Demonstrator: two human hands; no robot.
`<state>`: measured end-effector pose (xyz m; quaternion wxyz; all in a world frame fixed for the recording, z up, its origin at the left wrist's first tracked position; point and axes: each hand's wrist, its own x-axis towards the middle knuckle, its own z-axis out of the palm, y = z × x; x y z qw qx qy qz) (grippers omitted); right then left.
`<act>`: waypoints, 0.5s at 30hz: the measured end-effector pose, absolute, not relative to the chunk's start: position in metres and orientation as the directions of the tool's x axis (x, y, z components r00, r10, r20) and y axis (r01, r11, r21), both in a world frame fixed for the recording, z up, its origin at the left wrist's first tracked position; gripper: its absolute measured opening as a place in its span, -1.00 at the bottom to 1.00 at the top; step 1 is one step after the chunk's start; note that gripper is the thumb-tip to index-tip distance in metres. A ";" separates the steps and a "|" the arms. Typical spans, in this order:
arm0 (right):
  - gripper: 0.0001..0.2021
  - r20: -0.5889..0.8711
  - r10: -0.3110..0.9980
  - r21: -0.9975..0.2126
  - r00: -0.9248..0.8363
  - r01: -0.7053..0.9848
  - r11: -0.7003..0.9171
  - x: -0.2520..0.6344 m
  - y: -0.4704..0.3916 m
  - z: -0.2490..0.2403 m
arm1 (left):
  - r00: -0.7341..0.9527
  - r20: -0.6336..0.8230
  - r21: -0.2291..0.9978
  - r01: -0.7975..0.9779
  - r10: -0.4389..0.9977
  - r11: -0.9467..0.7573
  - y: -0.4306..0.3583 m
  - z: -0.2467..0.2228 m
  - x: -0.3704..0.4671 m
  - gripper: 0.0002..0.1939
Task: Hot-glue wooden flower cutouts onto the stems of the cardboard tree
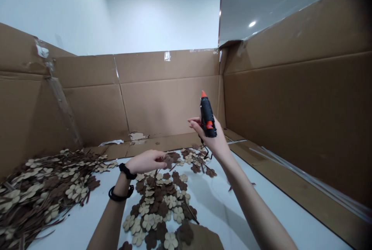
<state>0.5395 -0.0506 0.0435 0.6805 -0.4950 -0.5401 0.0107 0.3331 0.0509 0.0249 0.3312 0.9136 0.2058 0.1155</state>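
Right hand [213, 137] is raised above the worktop [226, 203], wrapped around a black glue gun [207, 118]; orange nozzle points up, index finger stretched out to the left of the gun body. The gun's cord drops from the hand toward the flowers below. Left hand [147, 161] sits low, left of the gun and down, fingers pressed together pinching a dark brown flower [167, 161] at its fingertips. Can't tell if that flower is lifted clear or touching the ones under it. Two black bands [122, 182] on the left wrist. Directly below the gun, a strip of cut-out flowers [162, 203], cream and brown mixed, overlapping, runs across the white worktop toward the camera. Far left of the gun, a bigger loose pile [40, 192] of the same flowers with thin brown strips mixed in. Cardboard walls [162, 95] stand on three sides of the worktop: behind the gun, to its left, to its right. Tape patches on the back wall's top edge and left corner. Right of the gun, a cardboard flap [279, 176] lies flat along the worktop edge with thin clear sticks [308, 178] on it.
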 end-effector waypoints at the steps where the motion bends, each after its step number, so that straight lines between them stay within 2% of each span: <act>1: -0.75 0.730 0.543 -0.680 0.416 0.524 0.513 0.542 -0.051 0.044 | 0.896 0.040 0.707 0.288 0.443 -0.646 0.060 0.024 0.324 -0.81; 2: -0.76 0.737 0.532 -0.673 0.417 0.530 0.517 0.545 -0.052 0.045 | 0.874 0.091 0.797 0.224 0.478 -0.561 0.069 0.024 0.313 -0.84; 4: -0.77 0.752 0.501 -0.658 0.429 0.539 0.526 0.548 -0.055 0.048 | 0.684 0.331 0.921 -0.085 0.650 -0.380 0.089 0.024 0.288 -0.76; 5: -0.77 0.756 0.488 -0.654 0.436 0.541 0.529 0.550 -0.057 0.049 | 0.502 0.437 0.897 -0.297 0.746 -0.326 0.099 0.024 0.274 -0.64; 6: -0.76 0.758 0.481 -0.652 0.441 0.541 0.532 0.551 -0.059 0.050 | 0.355 0.472 0.845 -0.444 0.807 -0.299 0.108 0.023 0.262 -0.51; 8: -0.73 0.755 0.475 -0.656 0.453 0.533 0.534 0.552 -0.063 0.053 | 0.187 0.410 0.756 -0.617 0.893 -0.218 0.124 0.019 0.243 -0.30; 11: -0.68 0.743 0.463 -0.670 0.484 0.522 0.528 0.552 -0.067 0.055 | 0.166 0.296 0.765 -0.631 0.940 -0.129 0.137 0.011 0.243 -0.24; 15: -0.65 0.723 0.464 -0.688 0.512 0.483 0.541 0.553 -0.067 0.056 | 0.185 0.422 0.883 -0.305 0.888 -0.356 0.135 -0.002 0.286 -0.32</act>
